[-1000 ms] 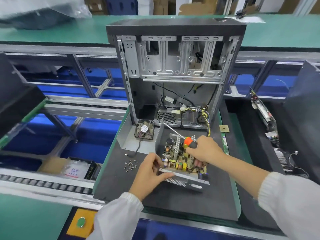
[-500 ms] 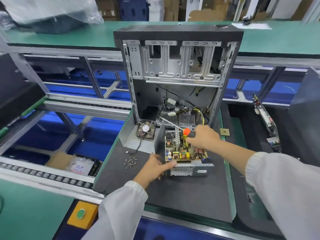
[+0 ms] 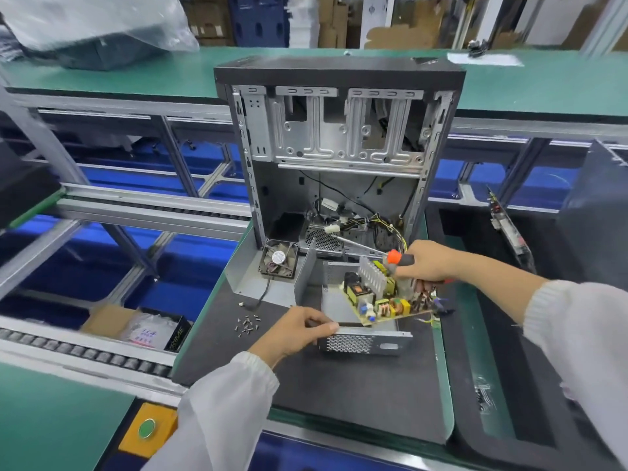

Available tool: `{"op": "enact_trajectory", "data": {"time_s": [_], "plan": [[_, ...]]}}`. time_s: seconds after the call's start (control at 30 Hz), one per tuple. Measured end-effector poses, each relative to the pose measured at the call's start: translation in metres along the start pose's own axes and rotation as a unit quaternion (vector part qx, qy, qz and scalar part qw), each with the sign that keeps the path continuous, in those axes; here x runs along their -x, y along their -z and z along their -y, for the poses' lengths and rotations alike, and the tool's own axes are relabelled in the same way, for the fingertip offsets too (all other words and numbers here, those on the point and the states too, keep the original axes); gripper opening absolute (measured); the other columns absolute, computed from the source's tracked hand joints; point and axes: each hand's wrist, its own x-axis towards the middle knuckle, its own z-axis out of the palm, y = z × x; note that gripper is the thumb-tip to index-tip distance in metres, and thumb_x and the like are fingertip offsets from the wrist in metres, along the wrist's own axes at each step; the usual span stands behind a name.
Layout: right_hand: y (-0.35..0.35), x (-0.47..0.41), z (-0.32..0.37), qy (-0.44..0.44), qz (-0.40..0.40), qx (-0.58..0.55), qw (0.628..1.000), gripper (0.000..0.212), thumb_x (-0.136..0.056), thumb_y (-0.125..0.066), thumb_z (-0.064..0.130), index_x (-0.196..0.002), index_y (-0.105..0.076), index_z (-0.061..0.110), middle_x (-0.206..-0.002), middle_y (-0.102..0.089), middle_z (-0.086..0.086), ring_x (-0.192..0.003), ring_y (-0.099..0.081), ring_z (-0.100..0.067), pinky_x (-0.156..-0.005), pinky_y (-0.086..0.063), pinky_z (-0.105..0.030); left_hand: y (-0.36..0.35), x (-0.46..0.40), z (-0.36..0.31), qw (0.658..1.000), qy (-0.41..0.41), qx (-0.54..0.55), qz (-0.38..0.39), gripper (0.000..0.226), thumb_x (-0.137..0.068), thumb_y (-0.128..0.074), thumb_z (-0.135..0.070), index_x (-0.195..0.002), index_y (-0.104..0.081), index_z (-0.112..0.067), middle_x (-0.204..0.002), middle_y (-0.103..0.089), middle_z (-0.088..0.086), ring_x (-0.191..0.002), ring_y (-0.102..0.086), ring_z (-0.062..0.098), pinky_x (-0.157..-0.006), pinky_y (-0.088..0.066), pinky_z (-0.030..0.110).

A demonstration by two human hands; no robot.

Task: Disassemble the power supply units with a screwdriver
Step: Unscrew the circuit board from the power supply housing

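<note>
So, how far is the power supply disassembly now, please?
Done: loose screws lie on the mat, the fan is out. In hand: right hand, holding the screwdriver, lifts the circuit board while left hand steadies the metal housing. Left: freeing the board's wires.

Open PC case (image 3: 339, 137) upright at 12 o'clock on black mat (image 3: 339, 396). Loose fan (image 3: 279, 258) at case's 7 o'clock. Carton (image 3: 136, 326) at 9 o'clock below rollers (image 3: 85, 355). Green button (image 3: 146, 429) at 7 o'clock. Plastic-wrapped bundle (image 3: 95, 25) at 11 o'clock.
</note>
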Motion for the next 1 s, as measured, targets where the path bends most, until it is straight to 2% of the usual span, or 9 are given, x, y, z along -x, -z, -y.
{"op": "enact_trajectory", "data": {"time_s": [0.13,0.23,0.33,0.43,0.5,0.63,0.73,0.87,1.0], "plan": [[0.017,0.008,-0.016,0.03,0.027,0.006,0.999,0.034,-0.085,-0.063,0.032,-0.063,-0.046,0.012,-0.046,-0.05,0.002,-0.043,-0.049,-0.011,-0.044,-0.035,-0.019,-0.003,0.0,-0.006,0.998,-0.04,-0.052,0.005,0.02,-0.094,-0.064,-0.024,-0.078,-0.074,-0.019,-0.047,-0.052,-0.021,-0.047,-0.044,-0.003,-0.052,-0.035,0.011],[0.026,0.016,-0.022,0.04,0.065,-0.033,0.997,0.029,-0.081,-0.065,0.03,-0.062,-0.052,0.012,-0.051,-0.057,-0.004,-0.047,-0.057,-0.017,-0.045,-0.042,-0.02,-0.008,-0.001,-0.008,0.991,-0.079,-0.105,-0.016,0.015,-0.091,-0.068,-0.026,-0.093,-0.078,-0.015,-0.059,-0.06,-0.027,-0.055,-0.049,-0.008,-0.057,-0.035,0.009],[0.021,0.02,-0.02,0.057,0.056,-0.012,0.997,0.03,-0.08,-0.064,0.032,-0.062,-0.052,0.011,-0.052,-0.057,-0.008,-0.046,-0.059,-0.018,-0.045,-0.042,-0.02,-0.013,0.0,-0.006,0.99,-0.084,-0.11,-0.035,0.016,-0.079,-0.08,-0.027,-0.09,-0.079,-0.016,-0.065,-0.062,-0.024,-0.06,-0.053,-0.009,-0.06,-0.036,0.007],[0.018,0.024,-0.018,0.074,0.026,0.02,0.997,0.027,-0.082,-0.063,0.028,-0.066,-0.051,0.009,-0.056,-0.056,-0.009,-0.05,-0.066,-0.017,-0.046,-0.048,-0.024,-0.01,-0.001,-0.005,0.984,-0.098,-0.134,-0.07,0.013,-0.078,-0.081,-0.023,-0.086,-0.079,-0.014,-0.07,-0.066,-0.015,-0.061,-0.057,-0.001,-0.059,-0.039,0.007],[0.028,0.032,-0.022,0.069,0.02,0.017,0.997,0.026,-0.084,-0.064,0.024,-0.067,-0.053,0.008,-0.06,-0.058,-0.009,-0.055,-0.069,-0.017,-0.05,-0.053,-0.028,-0.001,-0.002,-0.005,0.979,-0.1,-0.152,-0.093,0.013,-0.081,-0.079,-0.022,-0.09,-0.078,-0.012,-0.079,-0.07,-0.005,-0.07,-0.063,0.009,-0.067,-0.044,0.01],[0.053,0.053,-0.035,0.082,0.006,0.033,0.996,0.033,-0.087,-0.067,0.028,-0.061,-0.054,0.013,-0.052,-0.056,0.005,-0.051,-0.064,-0.012,-0.048,-0.046,-0.021,0.008,-0.003,-0.006,0.971,-0.105,-0.171,-0.13,0.019,-0.088,-0.07,-0.033,-0.093,-0.073,-0.014,-0.087,-0.065,-0.001,-0.077,-0.061,0.012,-0.076,-0.049,0.024],[0.067,0.065,-0.04,0.083,0.001,0.045,0.996,0.031,-0.086,-0.069,0.029,-0.062,-0.056,0.014,-0.049,-0.056,0.009,-0.048,-0.06,-0.006,-0.048,-0.044,-0.018,0.005,-0.006,-0.008,0.964,-0.113,-0.194,-0.144,0.021,-0.093,-0.064,-0.034,-0.089,-0.07,-0.014,-0.085,-0.059,-0.002,-0.076,-0.055,0.008,-0.074,-0.043,0.023],[0.083,0.078,-0.049,0.091,-0.009,0.044,0.995,0.031,-0.086,-0.069,0.03,-0.062,-0.058,0.015,-0.053,-0.06,0.005,-0.05,-0.061,-0.008,-0.05,-0.045,-0.018,0.003,-0.014,-0.017,0.964,-0.108,-0.197,-0.141,0.027,-0.095,-0.06,-0.037,-0.084,-0.064,-0.012,-0.085,-0.055,0.0,-0.077,-0.055,0.012,-0.071,-0.04,0.022],[0.092,0.082,-0.052,0.11,-0.036,0.101,0.988,0.032,-0.086,-0.069,0.032,-0.062,-0.06,0.012,-0.051,-0.053,0.004,-0.044,-0.043,-0.005,-0.047,-0.036,-0.018,0.001,-0.035,-0.038,0.96,-0.105,-0.224,-0.131,0.035,-0.097,-0.054,-0.04,-0.081,-0.057,-0.009,-0.085,-0.048,0.0,-0.078,-0.05,0.015,-0.072,-0.037,0.025]]}}
